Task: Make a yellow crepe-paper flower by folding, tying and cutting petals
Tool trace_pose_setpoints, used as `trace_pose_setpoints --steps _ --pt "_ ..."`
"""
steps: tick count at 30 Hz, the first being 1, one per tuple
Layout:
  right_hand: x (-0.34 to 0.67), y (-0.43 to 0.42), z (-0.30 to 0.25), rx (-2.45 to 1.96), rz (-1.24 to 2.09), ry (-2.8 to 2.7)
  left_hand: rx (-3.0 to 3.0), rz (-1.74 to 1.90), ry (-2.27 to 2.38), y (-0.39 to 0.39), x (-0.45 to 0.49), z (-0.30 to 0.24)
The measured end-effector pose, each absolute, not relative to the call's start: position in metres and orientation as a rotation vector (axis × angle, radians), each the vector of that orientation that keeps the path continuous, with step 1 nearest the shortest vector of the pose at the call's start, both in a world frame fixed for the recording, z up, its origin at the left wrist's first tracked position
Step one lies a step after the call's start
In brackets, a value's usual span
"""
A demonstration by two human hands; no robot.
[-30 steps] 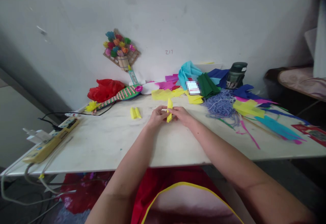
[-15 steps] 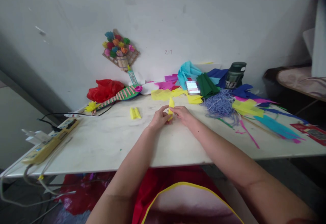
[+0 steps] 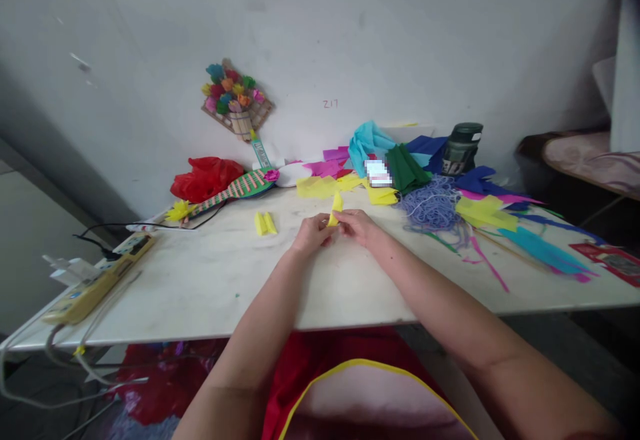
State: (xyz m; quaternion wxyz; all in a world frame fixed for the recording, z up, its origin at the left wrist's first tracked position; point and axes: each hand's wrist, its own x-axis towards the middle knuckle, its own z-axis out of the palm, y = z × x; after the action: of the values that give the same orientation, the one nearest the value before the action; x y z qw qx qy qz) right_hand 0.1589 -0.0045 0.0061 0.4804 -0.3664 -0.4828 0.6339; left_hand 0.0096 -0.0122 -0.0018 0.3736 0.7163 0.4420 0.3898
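Note:
A narrow folded strip of yellow crepe paper [image 3: 337,203] stands up between my two hands, above the middle of the table. My left hand [image 3: 314,233] pinches its lower end from the left. From the right, the thumb and fingers of my right hand [image 3: 356,225] close on the same strip. The fingers hide its bottom part. Left of my hands, two folded yellow paper pieces [image 3: 265,223] lie side by side on the white table [image 3: 200,287].
Coloured crepe paper [image 3: 370,143], tangled purple yarn [image 3: 434,203] and a dark bottle [image 3: 461,148] crowd the back right. A decorated green lute shape [image 3: 245,185] and red plastic bag [image 3: 207,177] lie back left. A power strip [image 3: 103,280] with cables runs along the left edge.
My left fingers have shifted up a little around the yellow strip, and less of its lower end shows. Both hands stay at the same spot, still holding it.

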Motion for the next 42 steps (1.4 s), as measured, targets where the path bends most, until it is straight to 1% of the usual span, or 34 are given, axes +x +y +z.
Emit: trace_pose_setpoints --steps 4,8,14,18,30,42 --pt "0.161 -0.003 0.008 -0.83 1.591 -1.077 1.929 1.031 1.222 -0.01 0.008 -0.006" --pt "0.162 -0.002 0.009 -0.796 1.582 -1.04 1.993 0.983 1.287 -0.009 0.008 -0.006" --pt "0.163 -0.001 0.01 -0.819 1.418 -1.048 2.043 0.961 1.299 -0.015 0.009 0.003" --pt "0.168 0.001 0.011 -0.822 1.35 -1.1 1.867 1.052 1.181 -0.019 0.009 0.008" --pt "0.17 0.0 0.012 -0.86 1.432 -1.229 1.505 1.071 0.903 -0.016 0.007 0.014" --pt "0.161 -0.012 0.012 -0.994 1.504 -1.489 1.594 1.197 1.131 -0.018 0.012 0.012"
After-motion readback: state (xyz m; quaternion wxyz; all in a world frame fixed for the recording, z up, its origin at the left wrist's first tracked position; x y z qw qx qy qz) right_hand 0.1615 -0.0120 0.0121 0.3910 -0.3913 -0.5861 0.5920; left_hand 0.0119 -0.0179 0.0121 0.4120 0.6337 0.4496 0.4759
